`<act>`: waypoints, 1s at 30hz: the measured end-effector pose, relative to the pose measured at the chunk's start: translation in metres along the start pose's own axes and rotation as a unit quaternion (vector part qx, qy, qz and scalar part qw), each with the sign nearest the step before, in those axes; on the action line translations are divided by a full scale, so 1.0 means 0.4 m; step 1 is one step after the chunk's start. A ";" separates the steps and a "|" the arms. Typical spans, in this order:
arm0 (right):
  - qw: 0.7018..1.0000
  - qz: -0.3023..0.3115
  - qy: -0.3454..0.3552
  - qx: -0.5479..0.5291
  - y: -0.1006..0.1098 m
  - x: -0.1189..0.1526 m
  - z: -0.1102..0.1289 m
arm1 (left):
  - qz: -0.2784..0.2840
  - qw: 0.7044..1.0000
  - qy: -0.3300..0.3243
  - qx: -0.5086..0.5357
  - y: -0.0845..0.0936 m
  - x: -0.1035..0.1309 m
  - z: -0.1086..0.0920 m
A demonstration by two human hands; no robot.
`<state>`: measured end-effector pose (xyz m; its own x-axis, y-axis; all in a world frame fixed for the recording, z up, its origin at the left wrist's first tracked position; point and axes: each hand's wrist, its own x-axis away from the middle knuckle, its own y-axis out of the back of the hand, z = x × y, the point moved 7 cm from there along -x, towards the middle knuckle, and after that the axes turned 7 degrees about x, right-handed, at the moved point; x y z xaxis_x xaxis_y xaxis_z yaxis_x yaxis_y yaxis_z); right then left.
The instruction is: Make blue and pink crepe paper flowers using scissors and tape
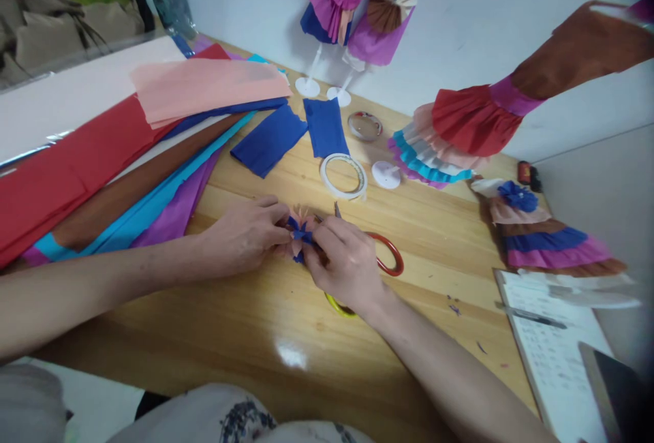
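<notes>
Pinching a small blue-and-peach paper flower (300, 233) between both hands, just above the tabletop (245, 334). Grasping its left side with the fingertips of the left hand (245, 232), and its right side with the thumb and fingers of the right hand (345, 259). Cannot tell exactly how each fingertip meets the paper. Have an orange-red scissors handle (400, 262) just right of the right hand, and a yellow loop (340, 304) partly hidden below it. Can see a white tape roll (342, 195) lying flat beyond the hands, with two blue paper pieces (325, 127) just behind it. Can see overlapping coloured paper sheets (127, 180) spread to the left, a tiered paper dress (475, 123) tilted at the far right, and a written page (552, 361) near the right edge.
</notes>
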<state>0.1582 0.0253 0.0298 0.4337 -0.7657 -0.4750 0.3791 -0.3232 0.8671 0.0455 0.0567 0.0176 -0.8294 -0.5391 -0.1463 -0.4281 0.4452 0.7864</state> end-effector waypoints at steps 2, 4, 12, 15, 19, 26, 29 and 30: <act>1.000 0.017 0.005 -0.006 -0.008 0.003 0.003 | -0.005 1.000 -0.001 -0.004 0.003 0.001 0.003; 1.000 0.027 0.006 -0.015 -0.013 0.004 0.003 | -0.014 1.000 -0.003 -0.005 0.009 0.002 0.005; 0.998 0.055 0.015 -0.020 -0.028 0.008 0.008 | -0.012 0.998 0.040 0.040 0.013 0.001 0.013; 0.997 0.070 0.019 -0.008 -0.034 0.011 0.009 | -0.043 0.994 0.086 0.055 0.027 0.006 0.020; 0.997 0.073 0.015 0.008 -0.037 0.013 0.008 | -0.100 0.993 0.045 0.034 0.053 0.013 -0.001; 0.996 0.084 0.023 -0.010 -0.026 0.008 0.015 | -0.023 0.996 -0.051 -0.066 0.006 0.012 -0.016; 0.996 0.070 0.013 -0.046 -0.009 0.004 0.013 | -0.005 0.996 -0.052 -0.066 -0.004 0.011 -0.010; 0.996 0.062 0.009 -0.057 -0.003 0.003 0.011 | -0.005 0.997 -0.052 -0.064 -0.004 0.010 -0.010</act>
<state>0.1549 0.0222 0.0288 0.4970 -0.7854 -0.3688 0.4124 -0.1601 0.8968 0.0442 0.0508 0.0180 -0.8612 -0.4630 -0.2098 -0.3920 0.3423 0.8539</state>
